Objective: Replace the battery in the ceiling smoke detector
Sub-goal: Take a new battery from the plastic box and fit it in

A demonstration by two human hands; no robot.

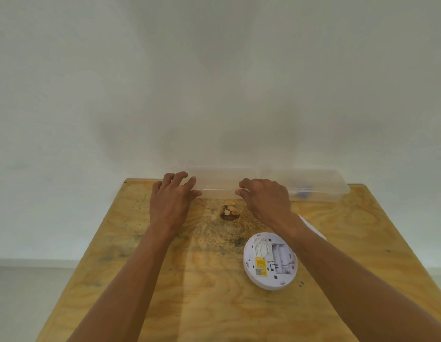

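From my head camera, both my hands are stretched to the far edge of the tabletop point(165, 304), where a clear plastic box point(222, 181) lies with its long axis running along that edge, against the wall. My left hand point(171, 196) has spread fingers touching the box's left end; my right hand point(266, 197) is curled at its front rim, toward the right. Neither has closed on it that I can tell; they rest on it, well apart. A second clear box point(315, 185) lies just beside it to the right. The smoke detector point(270, 261) lies back-up behind my hands, under my right forearm, toward the tabletop's right side, its battery bay open. My right hand is nearer it.
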